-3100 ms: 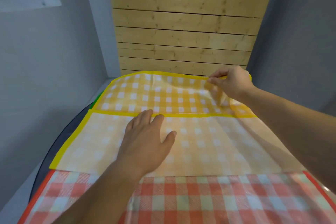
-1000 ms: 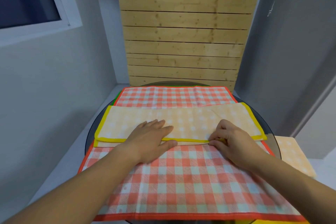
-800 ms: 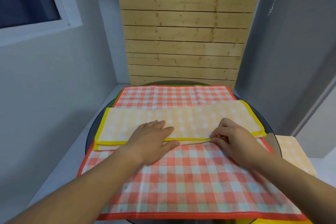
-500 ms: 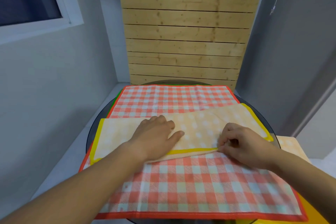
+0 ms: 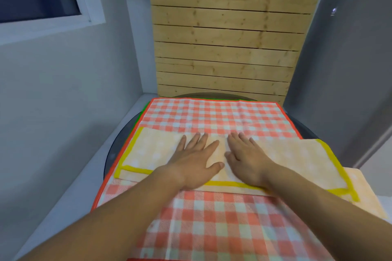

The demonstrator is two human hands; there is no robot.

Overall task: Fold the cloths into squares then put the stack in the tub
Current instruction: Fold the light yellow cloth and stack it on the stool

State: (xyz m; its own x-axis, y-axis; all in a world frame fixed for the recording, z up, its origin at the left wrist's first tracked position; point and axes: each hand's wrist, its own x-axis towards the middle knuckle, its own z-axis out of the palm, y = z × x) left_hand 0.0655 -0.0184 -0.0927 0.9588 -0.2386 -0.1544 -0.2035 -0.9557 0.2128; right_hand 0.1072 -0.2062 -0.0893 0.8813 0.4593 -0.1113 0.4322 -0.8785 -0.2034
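A yellow checked cloth (image 5: 297, 161) with a yellow hem lies folded into a long strip across the table. Both hands lie flat on its middle, side by side with fingers straight: my left hand (image 5: 196, 159) and my right hand (image 5: 244, 157). Under the strip a red checked cloth (image 5: 214, 116) is spread open, reaching from the far edge to the near edge. A green hem (image 5: 141, 112) of another cloth peeks out at the far left. No tub is in view.
The cloths cover a round dark glass table (image 5: 115, 146) set in a corner. A wooden slat panel (image 5: 224, 48) stands behind it, with grey walls left and right. A folded pale yellow cloth (image 5: 369, 195) lies at the right, past the table's rim.
My right hand let go of the strip's near hem and now lies flat. Both hands slid to the strip's middle, close together. The view tilted down slightly.
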